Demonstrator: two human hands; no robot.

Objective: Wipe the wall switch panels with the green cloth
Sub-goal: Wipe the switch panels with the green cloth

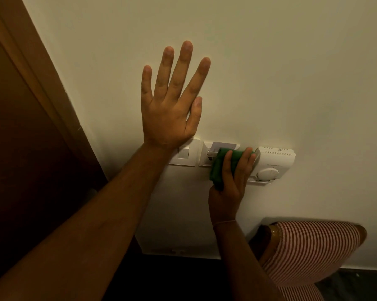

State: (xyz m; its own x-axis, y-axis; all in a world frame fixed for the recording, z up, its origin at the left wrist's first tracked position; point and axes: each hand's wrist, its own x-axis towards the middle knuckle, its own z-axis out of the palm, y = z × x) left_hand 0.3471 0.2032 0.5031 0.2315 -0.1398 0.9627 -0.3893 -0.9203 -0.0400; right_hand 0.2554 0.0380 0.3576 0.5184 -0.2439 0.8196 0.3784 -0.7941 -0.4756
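Left hand (172, 101) spread flat on wall (270, 72); right hand (231, 183) gripping green cloth (223, 165) over middle switch panel (207, 157), thermostat (274, 161) just beside.

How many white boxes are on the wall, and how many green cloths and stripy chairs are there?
White boxes on the wall: 3 (switch, card panel, thermostat)
Green cloths: 1 (cloth, in the right hand)
Stripy chairs: 1 (chair)
Total: 5

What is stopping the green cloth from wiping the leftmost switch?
The left hand is spread on the wall, and its wrist lies over the left switch. The right hand presses the green cloth on the middle panel.
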